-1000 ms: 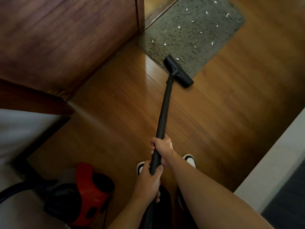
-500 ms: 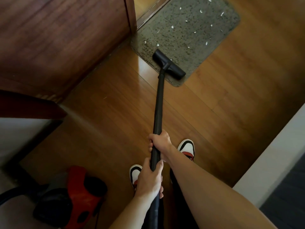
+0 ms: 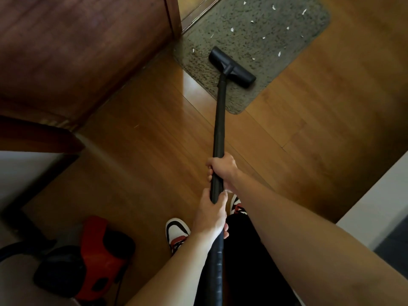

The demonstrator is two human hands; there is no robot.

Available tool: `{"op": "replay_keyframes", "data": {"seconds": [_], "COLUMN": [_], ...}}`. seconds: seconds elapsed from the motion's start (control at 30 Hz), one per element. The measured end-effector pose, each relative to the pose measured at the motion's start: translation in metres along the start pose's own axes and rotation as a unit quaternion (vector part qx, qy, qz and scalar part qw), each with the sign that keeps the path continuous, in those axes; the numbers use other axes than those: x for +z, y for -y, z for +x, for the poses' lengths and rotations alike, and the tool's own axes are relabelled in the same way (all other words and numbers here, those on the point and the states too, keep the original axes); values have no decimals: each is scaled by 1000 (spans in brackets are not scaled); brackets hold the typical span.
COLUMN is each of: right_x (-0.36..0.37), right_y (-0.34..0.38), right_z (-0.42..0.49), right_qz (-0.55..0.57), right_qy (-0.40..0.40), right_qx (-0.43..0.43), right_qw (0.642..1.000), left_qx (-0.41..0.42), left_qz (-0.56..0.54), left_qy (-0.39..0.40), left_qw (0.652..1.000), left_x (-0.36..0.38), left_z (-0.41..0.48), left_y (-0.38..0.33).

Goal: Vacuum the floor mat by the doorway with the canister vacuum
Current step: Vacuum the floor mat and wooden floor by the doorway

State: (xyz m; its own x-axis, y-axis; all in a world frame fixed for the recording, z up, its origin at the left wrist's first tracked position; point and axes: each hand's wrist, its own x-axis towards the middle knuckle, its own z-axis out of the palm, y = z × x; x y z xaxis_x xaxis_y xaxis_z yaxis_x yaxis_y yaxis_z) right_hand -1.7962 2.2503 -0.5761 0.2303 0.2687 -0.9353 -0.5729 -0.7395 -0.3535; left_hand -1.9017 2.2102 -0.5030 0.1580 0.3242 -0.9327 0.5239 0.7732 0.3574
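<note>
A grey speckled floor mat point(image 3: 276, 69) lies by the doorway at the top, scattered with several small white scraps. The black floor nozzle point(image 3: 231, 67) of the vacuum rests flat on the mat's near part. A long black wand point(image 3: 219, 120) runs from the nozzle down to me. My right hand point(image 3: 223, 167) grips the wand higher up. Just below it, my left hand point(image 3: 210, 216) grips the wand where the ribbed hose begins. The red and black canister point(image 3: 88, 259) sits on the floor at the lower left.
A dark wooden door point(image 3: 84, 51) stands at the upper left, its edge next to the mat. The wooden floor point(image 3: 309, 140) spreads around the mat. A white wall or ledge point(image 3: 379, 208) runs along the right. My two sneakers point(image 3: 176, 235) stand below the hands.
The nozzle has gone from the mat's near edge further onto the mat. I have stepped forward, so the mat is closer and the canister lies further behind at the left.
</note>
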Motion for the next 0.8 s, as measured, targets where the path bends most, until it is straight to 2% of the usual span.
{"op": "replay_keyframes", "data": {"seconds": [0.23,0.57,0.8], "right_x": [-4,39,58], "right_y": [-4,-51,-70], "right_z": [-8,-33,-52], "right_qz": [-23,-8,-22], "right_qy": [-9,-3,20], "right_qx": [15,29,9], "right_qw": [1000,1000,1000], "left_qx": [-13,-30,-5], "left_qz": [-3,46,42], "left_qy": [13,10,-4], "left_qw": [1000,998,999], "left_x": [3,-49,-73], "left_z": [-10,-22,-28], "left_y": [5,50,66]}}
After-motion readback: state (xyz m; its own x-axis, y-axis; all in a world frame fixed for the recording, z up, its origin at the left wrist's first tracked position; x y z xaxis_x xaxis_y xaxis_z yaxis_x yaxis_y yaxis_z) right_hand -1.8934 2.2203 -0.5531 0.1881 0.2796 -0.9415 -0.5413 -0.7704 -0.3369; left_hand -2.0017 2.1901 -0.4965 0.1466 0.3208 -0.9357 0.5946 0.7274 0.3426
